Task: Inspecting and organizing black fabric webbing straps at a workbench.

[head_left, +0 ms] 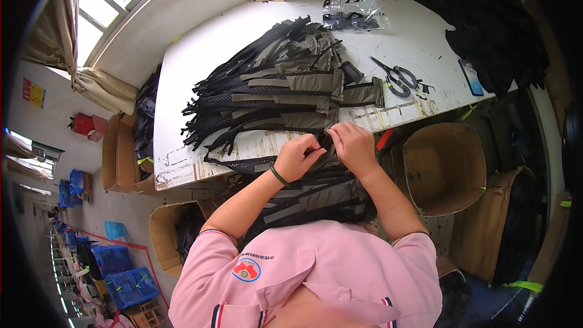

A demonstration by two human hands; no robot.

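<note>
My left hand [297, 157] and my right hand [353, 146] are at the table's near edge, both with fingers pinched. Between the fingertips is the narrow end of a black strap [326, 142]; its finer details are too small to make out. A pile of grey and black mesh straps [273, 94] lies fanned out just beyond my hands, loose ends to the left. More of these straps [310, 197] rest across my lap, under my forearms. Black-handled scissors [398, 78] lie to the right of the pile, beyond my right hand.
A clear bag of black buckles [355, 12] sits at the back of the white table [200, 45]. Black cloth [486, 24] is heaped at far right, a phone [470, 78] beside it. Cardboard boxes [446, 170] stand below the right edge and at left [118, 155].
</note>
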